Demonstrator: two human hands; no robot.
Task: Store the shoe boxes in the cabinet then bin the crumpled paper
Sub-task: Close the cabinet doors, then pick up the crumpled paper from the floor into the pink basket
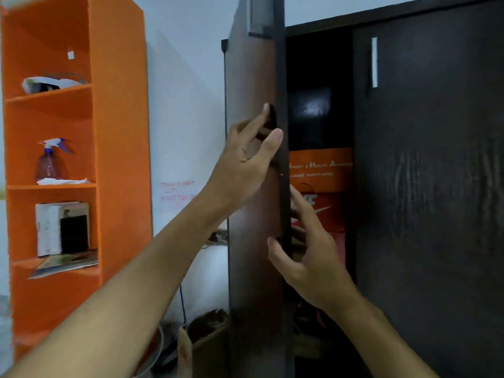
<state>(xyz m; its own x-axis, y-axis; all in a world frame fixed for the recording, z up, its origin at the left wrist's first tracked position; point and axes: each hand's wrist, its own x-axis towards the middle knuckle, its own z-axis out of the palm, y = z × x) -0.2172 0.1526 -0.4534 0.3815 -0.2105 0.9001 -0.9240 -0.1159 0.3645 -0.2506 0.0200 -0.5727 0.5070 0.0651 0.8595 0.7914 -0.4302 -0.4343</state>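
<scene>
A dark brown cabinet [425,186] fills the right side, its left door [253,77] swung partly open and seen almost edge-on. Inside the gap, an orange shoe box [321,167] sits on a red shoe box [324,211], with a dark glossy bag above them. My left hand [245,162] holds the door's outer face near its edge, thumb hooked on the edge. My right hand [308,255] grips the same door edge lower down, thumb outside and fingers reaching inside in front of the red box. No crumpled paper shows clearly.
An orange shelf unit [120,159] stands at the left, holding a spray bottle [50,162], white paper, a small box and magazines. A brown paper bag [201,334] and a blue cable lie on the floor between shelf and cabinet. The cabinet's right door [436,241] is closed.
</scene>
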